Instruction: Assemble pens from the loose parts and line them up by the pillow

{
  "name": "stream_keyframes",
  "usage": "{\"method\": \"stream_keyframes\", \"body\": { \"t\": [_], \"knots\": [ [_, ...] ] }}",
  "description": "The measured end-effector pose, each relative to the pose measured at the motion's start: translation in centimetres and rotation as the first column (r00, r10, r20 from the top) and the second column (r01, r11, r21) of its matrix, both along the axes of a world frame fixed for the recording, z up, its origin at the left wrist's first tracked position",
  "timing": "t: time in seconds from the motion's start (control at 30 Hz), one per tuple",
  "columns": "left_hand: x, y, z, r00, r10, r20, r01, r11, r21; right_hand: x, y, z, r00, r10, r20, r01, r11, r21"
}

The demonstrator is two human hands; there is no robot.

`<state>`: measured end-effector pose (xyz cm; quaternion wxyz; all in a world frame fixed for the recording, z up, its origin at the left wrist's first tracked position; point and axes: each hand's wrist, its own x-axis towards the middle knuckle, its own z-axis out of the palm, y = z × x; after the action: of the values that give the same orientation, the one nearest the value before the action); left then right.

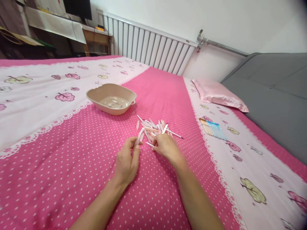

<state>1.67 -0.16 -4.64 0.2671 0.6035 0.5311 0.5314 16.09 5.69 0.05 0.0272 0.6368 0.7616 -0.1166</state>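
Note:
A loose pile of thin white and pale pink pen parts (pixel 153 127) lies on the pink dotted bedspread (pixel 72 172). My left hand (pixel 127 161) pinches one pale pen tube (pixel 139 135) at the pile's near left edge. My right hand (pixel 165 145) is closed at the near right of the pile, fingers curled round a thin white refill (pixel 150 144). A beige heart-shaped plastic basin (pixel 111 99) sits beyond the pile to the left, with a few small pale pieces on its bottom.
A row of assembled pens (pixel 213 128), blue and beige, lies to the right on the white patterned strip. A pink pillow (pixel 218 94) rests by the grey headboard (pixel 275 95). A white radiator (pixel 148 48) and a desk stand beyond the bed.

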Motion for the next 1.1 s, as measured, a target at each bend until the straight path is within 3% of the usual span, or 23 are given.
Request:
{"method": "stream_keyframes", "body": {
  "t": [0.2,0.4,0.77,1.1],
  "knots": [
    [0.0,0.0,0.1,1.000,0.007,0.000,-0.007,1.000,0.000,-1.0,-0.1,-0.2,0.998,-0.019,0.064,0.017,1.000,0.023],
    [0.0,0.0,0.1,1.000,0.009,-0.006,-0.009,1.000,-0.002,0.2,-0.1,-0.3,0.997,0.072,-0.003,-0.072,0.997,0.005],
    [0.0,-0.2,0.1,1.000,0.016,-0.020,-0.016,1.000,-0.008,2.1,0.6,0.5,0.999,-0.038,-0.028,0.039,0.999,0.018],
    [-0.1,-0.1,0.2,0.999,0.030,-0.022,-0.030,0.999,-0.025,2.0,0.3,1.1,0.996,-0.048,-0.075,0.050,0.998,0.033]
  ]
}}
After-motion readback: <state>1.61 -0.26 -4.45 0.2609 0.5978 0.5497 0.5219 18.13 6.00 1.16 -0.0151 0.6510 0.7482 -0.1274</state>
